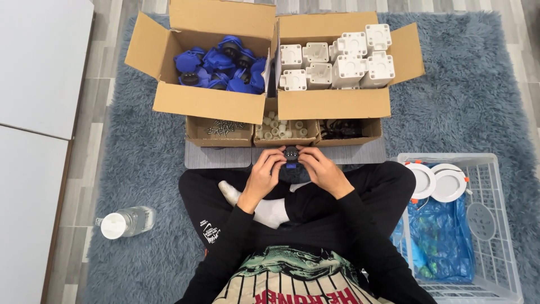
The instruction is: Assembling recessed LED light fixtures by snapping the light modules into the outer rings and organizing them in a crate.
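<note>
2 big boxes, 3 small boxes, 2 round lamps, 1 bottle

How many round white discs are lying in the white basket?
2. One round white disc lies at the white basket's top left corner, the other just right of it. The blue bag may hide more.

Water bottle on rug at left, white basket w/ round lamps at right
</note>
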